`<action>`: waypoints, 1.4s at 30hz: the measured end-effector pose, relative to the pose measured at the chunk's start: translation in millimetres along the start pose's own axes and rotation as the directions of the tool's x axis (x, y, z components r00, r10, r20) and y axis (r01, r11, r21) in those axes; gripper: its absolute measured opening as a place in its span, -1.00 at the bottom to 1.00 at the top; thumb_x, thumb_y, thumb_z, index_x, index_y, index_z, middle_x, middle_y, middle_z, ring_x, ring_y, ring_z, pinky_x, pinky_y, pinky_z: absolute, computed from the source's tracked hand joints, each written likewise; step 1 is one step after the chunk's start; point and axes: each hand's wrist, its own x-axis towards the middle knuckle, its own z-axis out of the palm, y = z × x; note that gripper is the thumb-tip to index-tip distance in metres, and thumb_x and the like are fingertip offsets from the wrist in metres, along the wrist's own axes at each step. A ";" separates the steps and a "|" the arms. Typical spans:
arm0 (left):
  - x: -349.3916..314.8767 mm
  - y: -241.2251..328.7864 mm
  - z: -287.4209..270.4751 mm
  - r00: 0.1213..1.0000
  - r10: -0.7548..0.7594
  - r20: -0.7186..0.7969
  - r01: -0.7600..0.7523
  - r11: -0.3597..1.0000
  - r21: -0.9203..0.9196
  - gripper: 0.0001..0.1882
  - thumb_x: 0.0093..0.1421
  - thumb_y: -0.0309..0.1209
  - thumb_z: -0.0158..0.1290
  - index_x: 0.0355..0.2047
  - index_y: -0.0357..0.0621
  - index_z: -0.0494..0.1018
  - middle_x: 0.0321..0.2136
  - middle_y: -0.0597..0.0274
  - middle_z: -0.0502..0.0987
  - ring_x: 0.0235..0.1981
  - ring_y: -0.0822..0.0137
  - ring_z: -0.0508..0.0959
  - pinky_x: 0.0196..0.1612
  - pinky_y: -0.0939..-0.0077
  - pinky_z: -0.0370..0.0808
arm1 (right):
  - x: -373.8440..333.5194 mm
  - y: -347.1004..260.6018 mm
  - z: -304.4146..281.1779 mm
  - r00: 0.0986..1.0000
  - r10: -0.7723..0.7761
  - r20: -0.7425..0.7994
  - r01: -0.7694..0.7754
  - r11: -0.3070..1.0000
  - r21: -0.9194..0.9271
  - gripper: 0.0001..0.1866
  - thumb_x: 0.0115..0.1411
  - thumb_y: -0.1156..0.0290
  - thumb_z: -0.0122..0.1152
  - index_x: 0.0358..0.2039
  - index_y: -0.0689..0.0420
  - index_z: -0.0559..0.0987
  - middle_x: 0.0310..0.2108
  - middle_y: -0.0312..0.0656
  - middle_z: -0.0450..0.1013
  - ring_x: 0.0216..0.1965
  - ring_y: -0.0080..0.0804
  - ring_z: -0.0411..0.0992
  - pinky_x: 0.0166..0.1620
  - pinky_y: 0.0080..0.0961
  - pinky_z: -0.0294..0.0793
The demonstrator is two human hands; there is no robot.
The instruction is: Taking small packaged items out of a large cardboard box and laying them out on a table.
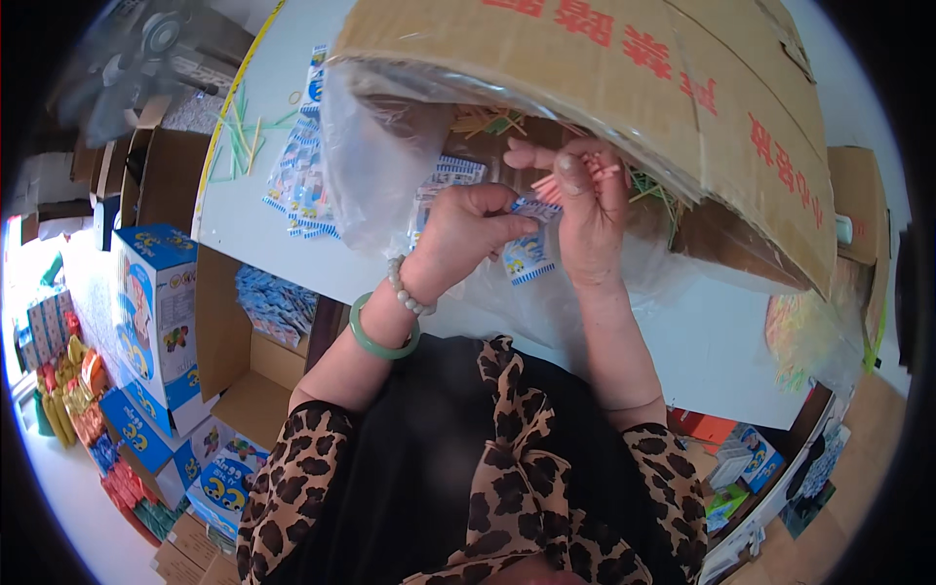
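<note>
Surrounded by boxes at a white bench (712, 341), with blue-and-white cartons (156, 322) stacked down on the left and an open cardboard box (258, 370) just below the bench edge, part-filled with blue packets (278, 302). Up front, mouth toward the body, one big brown carton (595, 49) with red printing, clear plastic sheeting (375, 175) spilling out, plus loose orange sticks (483, 121) and green sticks (658, 190) inside. Over on the left of the bench, a pile of flat packets (304, 175) next to some scattered green straws (239, 146). Right by the carton opening, left hand (453, 234) with thumb and finger closed in a pinch on the upper part of a small blue-and-white packet (528, 258), dangling between both hands. Just beside, right hand (590, 219) raised palm-inward, fingers curled in and closed around a bunch of thin pink sticks (548, 188), ends poking out toward the packet. Can't tell exactly how many. Also wearing a green bangle (382, 351) and a beaded bracelet (401, 291), left arm, with leopard-print sleeves (292, 468).
</note>
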 end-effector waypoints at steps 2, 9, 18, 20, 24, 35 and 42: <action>-0.1 -0.9 0.4 1.000 0.011 0.026 -0.010 0.999 -0.045 -0.89 0.00 -0.49 0.22 -0.48 -0.28 0.54 -0.63 0.40 0.48 -0.63 0.64 0.38 -0.59 0.71 0.35 | -3.3 1.3 -1.7 1.000 -0.004 -0.010 0.004 0.999 0.037 -0.79 0.29 0.28 -0.08 -0.31 0.19 0.29 -0.37 0.11 0.52 -0.17 -0.12 0.48 0.04 -0.23 0.33; 0.7 -13.6 5.0 0.998 0.054 -0.029 -0.057 0.989 -0.138 -0.84 0.02 -0.43 0.21 -0.44 -0.28 0.54 -0.65 0.37 0.47 -0.66 0.63 0.39 -0.61 0.72 0.36 | -10.1 -5.2 -1.8 0.997 0.033 -0.063 -0.028 0.997 0.073 -0.78 0.28 0.27 -0.06 -0.30 0.18 0.31 -0.35 0.09 0.52 -0.18 -0.15 0.48 0.10 -0.20 0.25; 1.8 -22.6 10.0 0.982 0.188 0.028 -0.180 0.969 -0.170 -0.83 0.06 -0.49 0.18 -0.32 -0.29 0.55 -0.52 0.39 0.51 -0.47 0.65 0.39 -0.41 0.70 0.39 | -15.0 8.4 -8.8 0.983 0.177 0.048 -0.183 0.947 0.265 -0.76 0.25 0.24 -0.01 -0.37 0.18 0.39 -0.32 0.08 0.52 -0.02 -0.13 0.39 0.16 -0.22 0.16; 5.4 -25.9 10.3 0.970 0.226 0.096 -0.196 0.948 -0.249 -0.84 0.13 -0.47 0.13 -0.29 -0.28 0.56 -0.43 0.39 0.54 -0.37 0.63 0.42 -0.27 0.66 0.41 | -13.2 10.6 -9.3 0.986 0.157 0.060 -0.166 0.959 0.228 -0.76 0.24 0.25 0.00 -0.41 0.18 0.41 -0.29 0.08 0.51 0.00 -0.14 0.37 0.14 -0.22 0.18; 5.7 -19.8 12.5 0.977 0.173 0.127 -0.136 0.958 -0.254 -0.80 0.18 -0.40 0.08 -0.25 -0.28 0.54 -0.45 0.41 0.52 -0.37 0.64 0.37 -0.27 0.68 0.38 | -17.0 16.1 -17.9 0.986 0.154 0.062 -0.160 0.979 0.126 -0.76 0.23 0.27 0.00 -0.34 0.21 0.45 -0.18 0.05 0.49 0.00 -0.17 0.36 0.15 -0.24 0.18; -0.6 -20.1 4.8 0.971 0.207 0.118 -0.145 0.905 -0.399 -0.77 0.25 -0.36 -0.02 -0.22 -0.28 0.50 -0.42 0.36 0.52 -0.37 0.59 0.45 -0.28 0.68 0.41 | -21.4 -5.6 -23.7 0.975 0.139 0.171 -0.101 0.971 -0.214 -0.69 0.22 0.44 -0.04 -0.07 0.28 0.50 0.03 -0.10 0.39 0.08 -0.43 0.30 0.14 -0.49 0.21; -27.8 -18.1 0.1 0.981 0.193 -0.016 -0.184 0.899 -0.397 -0.79 0.22 -0.39 0.02 -0.23 -0.28 0.48 -0.38 0.39 0.49 -0.32 0.59 0.43 -0.28 0.67 0.42 | -32.7 -15.7 3.1 0.937 0.273 0.216 -0.172 0.903 -0.395 -0.65 0.22 0.49 -0.08 0.02 0.25 0.44 -0.01 -0.14 0.43 -0.01 -0.41 0.38 0.07 -0.52 0.30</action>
